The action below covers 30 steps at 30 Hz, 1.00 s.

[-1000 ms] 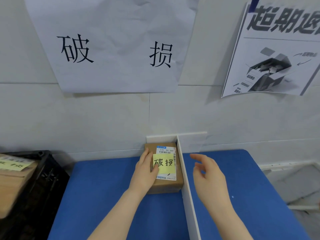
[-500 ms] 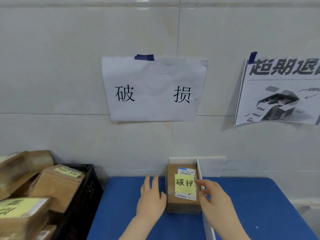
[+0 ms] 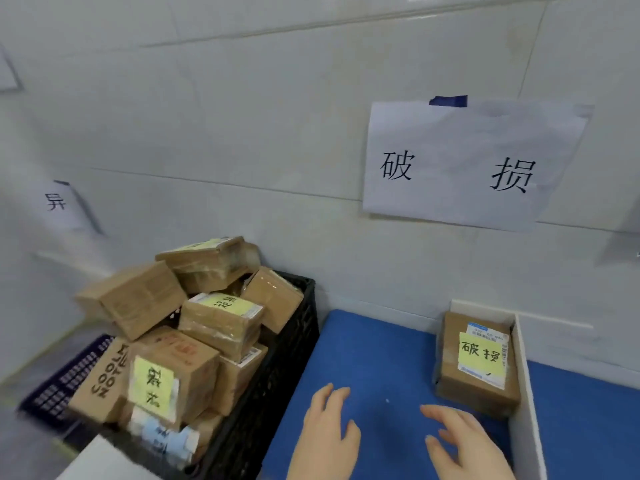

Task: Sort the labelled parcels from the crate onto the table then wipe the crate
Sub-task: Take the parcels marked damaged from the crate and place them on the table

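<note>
In the head view, your left hand (image 3: 325,431) and your right hand (image 3: 464,445) are both at 6 o'clock, low over the blue table (image 3: 374,355), with the fingers loose and a little spread, holding nothing. Half a second ago they were close on both sides of the brown parcel (image 3: 465,393). Now they have come back from it and do not touch it. The parcel lies flat at about 1 o'clock from your right hand, against the white divider (image 3: 523,393), with its yellow note (image 3: 481,355) facing up. It is in the same place as before. The view has turned to the left, so the black crate (image 3: 277,375) at 8 o'clock now shows much more, with a heap of parcels (image 3: 221,323) in it. The wall sheet (image 3: 464,164) is now at 2 o'clock.
</note>
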### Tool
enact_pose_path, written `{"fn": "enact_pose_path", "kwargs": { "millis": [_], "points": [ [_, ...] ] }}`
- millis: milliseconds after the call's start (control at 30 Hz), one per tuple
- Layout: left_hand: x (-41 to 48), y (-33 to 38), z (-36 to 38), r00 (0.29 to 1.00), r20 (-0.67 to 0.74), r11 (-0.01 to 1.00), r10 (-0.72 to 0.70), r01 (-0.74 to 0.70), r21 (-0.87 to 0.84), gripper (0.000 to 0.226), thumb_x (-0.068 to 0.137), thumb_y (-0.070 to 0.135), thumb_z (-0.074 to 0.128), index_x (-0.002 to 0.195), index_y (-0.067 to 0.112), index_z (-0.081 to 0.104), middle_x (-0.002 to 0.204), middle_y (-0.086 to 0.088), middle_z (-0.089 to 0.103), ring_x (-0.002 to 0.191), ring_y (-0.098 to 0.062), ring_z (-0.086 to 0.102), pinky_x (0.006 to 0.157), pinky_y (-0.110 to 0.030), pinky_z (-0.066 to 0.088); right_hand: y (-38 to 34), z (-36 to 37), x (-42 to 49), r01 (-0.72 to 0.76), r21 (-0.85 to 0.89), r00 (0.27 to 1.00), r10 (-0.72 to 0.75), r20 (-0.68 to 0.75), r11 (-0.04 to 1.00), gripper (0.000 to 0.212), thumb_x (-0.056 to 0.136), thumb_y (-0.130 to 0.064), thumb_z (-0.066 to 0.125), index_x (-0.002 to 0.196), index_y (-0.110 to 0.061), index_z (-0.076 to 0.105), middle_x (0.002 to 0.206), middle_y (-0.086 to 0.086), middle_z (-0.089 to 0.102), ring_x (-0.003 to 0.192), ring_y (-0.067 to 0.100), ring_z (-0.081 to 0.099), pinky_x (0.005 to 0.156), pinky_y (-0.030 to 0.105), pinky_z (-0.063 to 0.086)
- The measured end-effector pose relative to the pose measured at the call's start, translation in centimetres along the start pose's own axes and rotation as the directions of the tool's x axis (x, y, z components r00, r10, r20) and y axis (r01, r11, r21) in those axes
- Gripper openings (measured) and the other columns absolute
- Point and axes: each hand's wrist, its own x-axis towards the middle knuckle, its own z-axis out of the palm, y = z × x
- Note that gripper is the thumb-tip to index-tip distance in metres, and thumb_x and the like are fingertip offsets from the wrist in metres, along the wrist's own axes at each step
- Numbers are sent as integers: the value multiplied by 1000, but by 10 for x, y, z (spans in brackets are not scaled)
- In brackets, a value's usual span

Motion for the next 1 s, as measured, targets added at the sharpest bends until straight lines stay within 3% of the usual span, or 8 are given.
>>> {"fn": "enact_pose_path", "kwargs": {
  "millis": [133,233,300,367,500,633,800,1000],
  "points": [
    [-26,-24,-37,997,-76,998,14,-19,-58,40,100,28,43,138,39,38,145,25,23,130,5,33,95,-11,29,-8,41,-20,-21,78,1000,20,23,997,45,86,-10,65,91,-52,47,124,-4,48,98,10,52,88,16,37],
    [-42,-42,-65,994,-98,993,57,-66,-94,33,99,29,44,122,53,38,136,34,27,121,9,41,94,-14,37,-16,77,-28,-14,146,1000,12,13,989,77,81,2,68,78,-75,56,113,-2,50,91,18,55,86,15,40],
    [-49,-60,-82,989,-118,989,88,-101,-109,32,99,28,44,111,57,37,133,35,30,119,11,41,94,-14,40,-27,99,-24,-31,156,999,33,-11,987,91,79,2,68,77,-85,42,109,-8,51,86,16,58,81,7,40],
    [-56,-80,-97,984,-114,983,135,-148,-111,33,97,28,43,107,60,38,132,37,30,119,11,41,94,-16,42,-46,118,-23,-37,191,999,42,-22,981,73,80,-1,68,77,-73,58,113,-6,54,82,9,59,70,0,41],
    [-73,-128,-130,957,-81,961,277,-278,6,30,90,37,32,107,61,38,133,43,21,114,16,40,92,-6,38,-93,165,-22,-34,255,997,50,-58,966,41,87,-5,63,94,-45,57,120,-4,56,81,-1,61,66,7,39],
    [-72,-177,-181,901,-237,930,364,-367,35,38,82,38,32,111,53,51,125,36,44,93,14,53,78,-1,40,-146,210,-24,102,293,990,-67,-127,951,45,91,-5,59,100,-49,61,119,-18,55,97,-8,60,71,3,43],
    [-53,-217,-244,735,-549,885,398,-466,18,35,86,17,43,107,33,65,120,14,57,105,-6,58,84,-7,41,-193,244,-29,239,321,963,-181,-200,916,45,92,-8,60,114,-47,54,125,-31,45,114,-10,51,84,6,46],
    [-18,-235,-267,659,-472,807,586,-530,262,38,87,15,45,124,21,54,126,-1,54,117,-15,51,97,-32,43,-212,298,-39,340,294,858,-166,-486,893,64,76,0,75,115,-45,50,140,-19,33,124,-6,44,91,4,41]
  ]
}}
